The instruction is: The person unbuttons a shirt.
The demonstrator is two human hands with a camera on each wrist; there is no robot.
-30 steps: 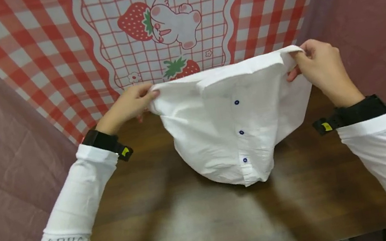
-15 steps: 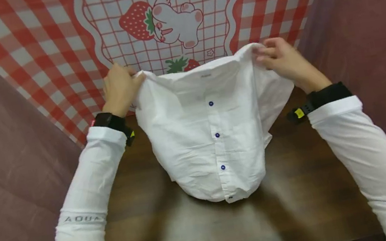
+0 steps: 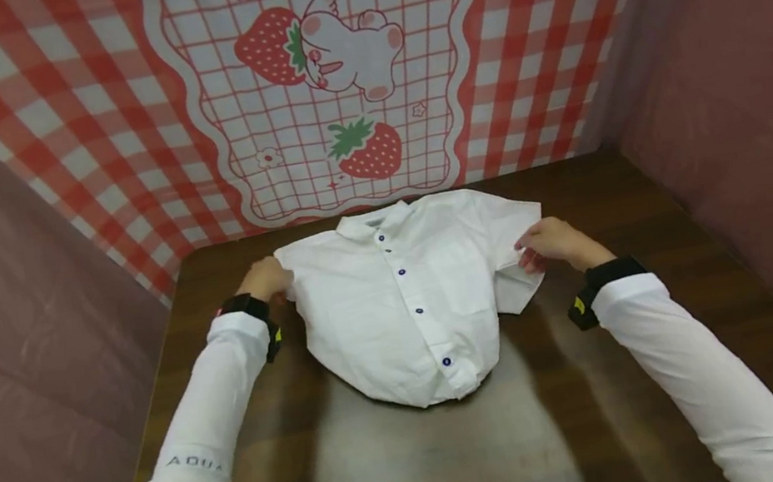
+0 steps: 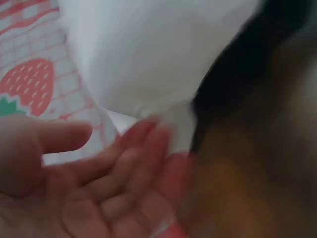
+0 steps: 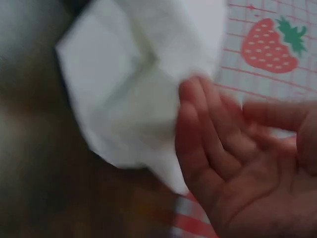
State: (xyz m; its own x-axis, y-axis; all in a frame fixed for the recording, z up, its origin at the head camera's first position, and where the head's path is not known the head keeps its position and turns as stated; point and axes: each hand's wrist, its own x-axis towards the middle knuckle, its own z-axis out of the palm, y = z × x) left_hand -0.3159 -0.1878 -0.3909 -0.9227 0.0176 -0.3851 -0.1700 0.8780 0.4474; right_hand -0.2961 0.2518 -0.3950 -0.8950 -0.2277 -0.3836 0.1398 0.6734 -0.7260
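Observation:
A white short-sleeved shirt (image 3: 365, 295) with dark blue buttons lies front side up on the table, its collar toward the back and its lower end bunched or tucked under. My left hand (image 3: 267, 280) is at the sleeve on the shirt's left side. In the left wrist view its thumb stands apart from loosely bent fingers (image 4: 143, 163), which are close to the cloth and pinch nothing. My right hand (image 3: 552, 242) is beside the other sleeve (image 3: 519, 287). Its relaxed fingers (image 5: 198, 134) are near or touching the sleeve edge; contact is unclear.
A brown wooden table (image 3: 624, 397) carries the shirt. Behind it hangs a red-and-white checked cloth (image 3: 537, 40) with strawberry prints. Plain pinkish-brown curtains (image 3: 17, 350) close off both sides.
The shirt, held up by its shoulders by both hands earlier, has come down flat on the table, with its collar now showing. Both hands have lowered and let go of the cloth.

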